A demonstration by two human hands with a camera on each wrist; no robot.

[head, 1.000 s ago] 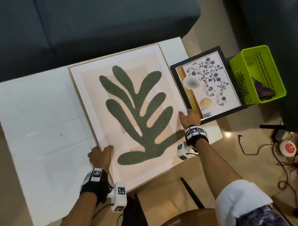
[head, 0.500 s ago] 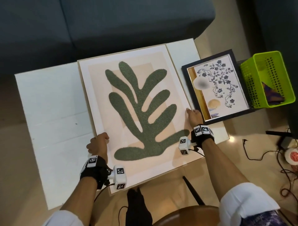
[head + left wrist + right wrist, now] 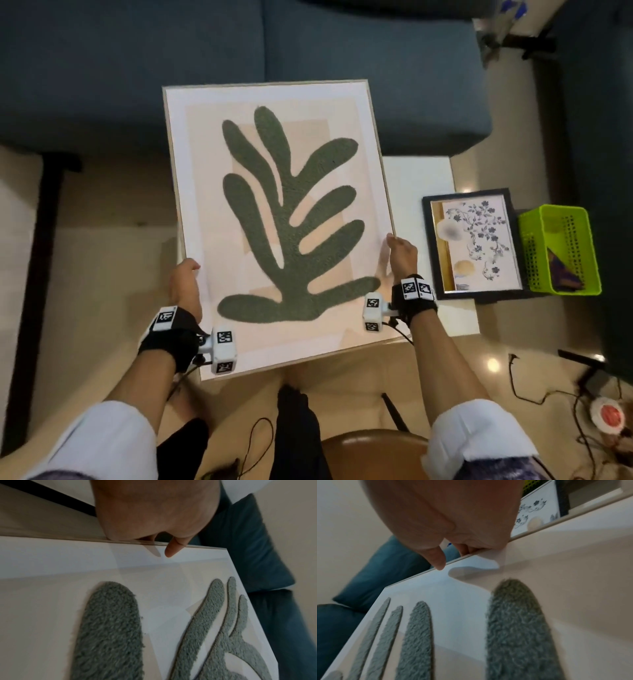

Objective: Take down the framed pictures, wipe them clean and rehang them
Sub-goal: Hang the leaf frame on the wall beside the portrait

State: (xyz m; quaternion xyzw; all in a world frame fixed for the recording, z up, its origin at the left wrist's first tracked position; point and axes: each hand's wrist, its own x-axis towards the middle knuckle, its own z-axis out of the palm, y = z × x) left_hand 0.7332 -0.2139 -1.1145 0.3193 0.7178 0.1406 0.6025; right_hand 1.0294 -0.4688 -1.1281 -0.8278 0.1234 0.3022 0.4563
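Left grip: the left hand [image 3: 185, 284], at lower left of the head view, is clasping the left edge of the large leaf picture [image 3: 274, 219]; in the left wrist view the thumb [image 3: 173, 549] is lying over the front border while the fingers are hidden behind the frame.
Right grip: the right hand [image 3: 402, 255], right of centre, is grasping the picture's right edge, thumb [image 3: 436, 558] on the front, other fingers curling behind.
Large leaf picture: it is filling the middle of the head view, held between both hands and tilted, its lower edge nearest the person and its top edge reaching up over the sofa; it is showing a fuzzy green leaf shape on a beige and white ground inside a thin light wood frame.
Tabletop: the white tabletop [image 3: 424, 178] is showing to the right of the held picture.
Small floral picture: the black-framed floral picture [image 3: 474, 243] is lying at the right, near the right hand but apart from it.
Basket: a lime green basket [image 3: 558, 246] is sitting just beside the small picture, holding a dark folded cloth [image 3: 561, 274].
Sofa: a dark blue sofa [image 3: 137, 68] is spanning the top of the frame.
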